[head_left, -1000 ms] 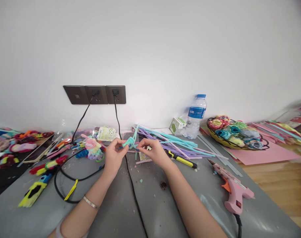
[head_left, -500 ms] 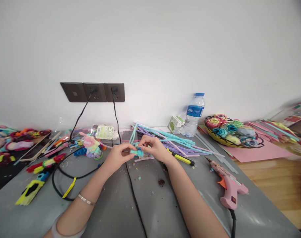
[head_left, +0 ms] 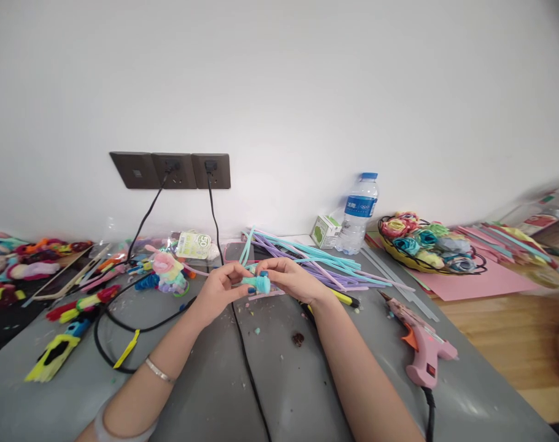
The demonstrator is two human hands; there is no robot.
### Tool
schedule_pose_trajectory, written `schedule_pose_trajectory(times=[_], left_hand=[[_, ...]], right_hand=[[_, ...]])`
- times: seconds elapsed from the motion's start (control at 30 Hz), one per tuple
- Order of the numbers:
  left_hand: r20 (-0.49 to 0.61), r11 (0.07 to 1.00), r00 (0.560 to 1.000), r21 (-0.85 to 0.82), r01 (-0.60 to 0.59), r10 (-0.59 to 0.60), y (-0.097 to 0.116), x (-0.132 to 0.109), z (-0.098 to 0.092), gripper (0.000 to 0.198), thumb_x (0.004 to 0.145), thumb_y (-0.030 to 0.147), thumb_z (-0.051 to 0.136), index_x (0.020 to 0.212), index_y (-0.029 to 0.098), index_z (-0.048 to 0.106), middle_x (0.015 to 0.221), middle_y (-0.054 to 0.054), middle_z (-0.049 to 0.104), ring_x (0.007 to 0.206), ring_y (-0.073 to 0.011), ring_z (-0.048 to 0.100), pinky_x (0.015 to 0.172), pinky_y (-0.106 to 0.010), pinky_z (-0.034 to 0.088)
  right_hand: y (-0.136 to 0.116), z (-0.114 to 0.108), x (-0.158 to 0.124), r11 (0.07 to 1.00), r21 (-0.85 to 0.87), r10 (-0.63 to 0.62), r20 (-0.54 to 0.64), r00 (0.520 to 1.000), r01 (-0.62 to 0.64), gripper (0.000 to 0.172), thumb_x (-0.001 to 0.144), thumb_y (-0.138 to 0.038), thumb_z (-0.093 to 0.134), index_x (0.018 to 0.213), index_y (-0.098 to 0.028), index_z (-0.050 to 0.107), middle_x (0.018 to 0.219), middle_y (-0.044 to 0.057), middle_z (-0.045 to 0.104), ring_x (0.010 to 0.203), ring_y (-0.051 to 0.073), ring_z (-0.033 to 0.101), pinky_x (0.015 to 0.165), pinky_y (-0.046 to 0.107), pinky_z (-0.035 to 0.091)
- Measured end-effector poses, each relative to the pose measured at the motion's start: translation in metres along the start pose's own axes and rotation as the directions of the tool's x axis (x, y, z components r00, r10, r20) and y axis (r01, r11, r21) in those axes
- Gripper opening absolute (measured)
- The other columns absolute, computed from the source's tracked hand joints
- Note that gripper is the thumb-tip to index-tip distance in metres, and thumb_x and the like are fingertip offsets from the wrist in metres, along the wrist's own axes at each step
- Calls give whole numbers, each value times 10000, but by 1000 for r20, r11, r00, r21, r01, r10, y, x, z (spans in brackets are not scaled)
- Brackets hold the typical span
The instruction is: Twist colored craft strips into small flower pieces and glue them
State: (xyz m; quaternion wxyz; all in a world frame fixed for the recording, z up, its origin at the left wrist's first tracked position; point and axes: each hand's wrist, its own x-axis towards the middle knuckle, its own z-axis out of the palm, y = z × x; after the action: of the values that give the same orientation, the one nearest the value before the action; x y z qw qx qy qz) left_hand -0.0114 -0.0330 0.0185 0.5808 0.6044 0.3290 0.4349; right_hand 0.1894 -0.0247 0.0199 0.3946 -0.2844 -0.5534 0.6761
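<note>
Both hands meet above the grey table [head_left: 279, 393] near its middle. My left hand [head_left: 216, 290] and my right hand [head_left: 292, 280] pinch a small teal pipe-cleaner coil [head_left: 257, 283] between their fingertips. The coil is rolled into a tight bud, and a teal tail runs up behind it toward the back. A silver bracelet sits on my left wrist. Just behind the hands lies a loose pile of teal and purple pipe cleaners [head_left: 318, 258].
A pink glue gun [head_left: 421, 350] lies right, its black cord [head_left: 249, 374] crossing the table from wall sockets [head_left: 171, 170]. A water bottle [head_left: 358, 213], a small green box [head_left: 325, 231], a basket of fabric roses [head_left: 426, 244], pink paper [head_left: 481, 283] and colourful craft bits [head_left: 77, 307] surround.
The teal strip has been rolled tighter into a compact bud. The hands came closer together and dropped slightly toward the table.
</note>
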Motion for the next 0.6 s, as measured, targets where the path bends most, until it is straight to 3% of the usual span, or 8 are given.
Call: schedule_pose_trajectory(times=[0.17,0.33,0.47,0.6], left_hand=[[-147,970,987,-240,28,-65,-3,-1,10,333,618,372,870,755,173,642,763,2,652,723,-129,628,674,-250,572],[-232,898,962,-440,31,-147,-4,0,17,350,593,336,898,736,170,625,756,15,683,672,-93,649,701,-220,582],[-291,827,930,-562,24,-225,-4,2,22,399,521,300,934,709,166,608,639,51,648,599,-63,633,685,-175,581],[-322,794,915,-608,-4,-242,-6,2,25,379,543,285,925,715,153,614,701,40,678,641,-58,651,711,-163,581]], right_hand=[[-1,6,4,988,-70,-144,-89,986,138,279,806,-442,729,822,-168,678,779,3,622,697,125,542,678,251,429],[-4,11,8,951,-172,-278,-104,955,258,262,828,-436,705,822,-175,694,774,14,625,712,140,561,713,280,461],[-4,13,9,947,-174,-287,-87,954,269,255,817,-430,713,847,-177,699,830,38,655,778,165,603,774,316,496],[2,15,11,961,-147,-248,-96,964,232,261,769,-392,760,888,-172,684,876,44,673,843,180,629,814,328,498]])
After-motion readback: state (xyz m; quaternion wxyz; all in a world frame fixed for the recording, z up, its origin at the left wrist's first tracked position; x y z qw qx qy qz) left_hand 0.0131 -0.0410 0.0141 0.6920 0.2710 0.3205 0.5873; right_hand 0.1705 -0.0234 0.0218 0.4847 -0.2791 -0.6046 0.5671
